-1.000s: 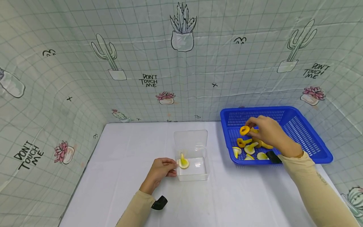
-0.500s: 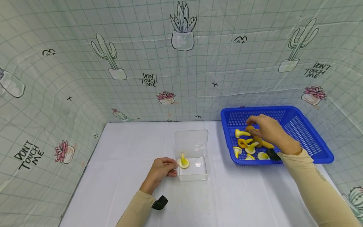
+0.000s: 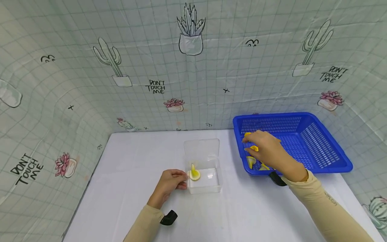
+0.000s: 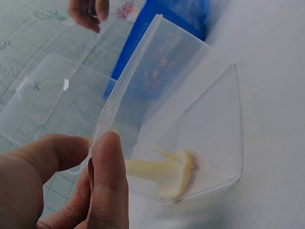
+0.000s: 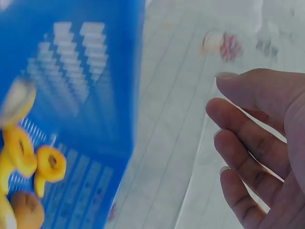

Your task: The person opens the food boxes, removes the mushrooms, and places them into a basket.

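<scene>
My left hand (image 3: 171, 181) pinches the left rim of a clear plastic box (image 3: 208, 189) between thumb and fingers. Inside the box, near its left wall, a yellow mushroom (image 3: 195, 174) stands with its stem up; the left wrist view shows this mushroom (image 4: 174, 174) through the clear wall. My right hand (image 3: 267, 148) hovers over the left part of a blue basket (image 3: 347, 165). In the right wrist view the right hand's fingers (image 5: 252, 150) are loosely bent with nothing between them. Several yellow mushrooms (image 3: 251, 162) lie in the basket, partly hidden by that hand.
The box's clear lid (image 3: 201, 148) stands raised at the back. A white cloth (image 3: 142, 154) covers the table. Behind it hangs a grid-patterned curtain (image 3: 211, 67) with cactus drawings. A black camera mount (image 3: 168, 217) sits at the left wrist.
My right hand has let go of a yellow mushroom, laying it among the others in the basket, then moved left and toward me. The left hand stays at the box rim.
</scene>
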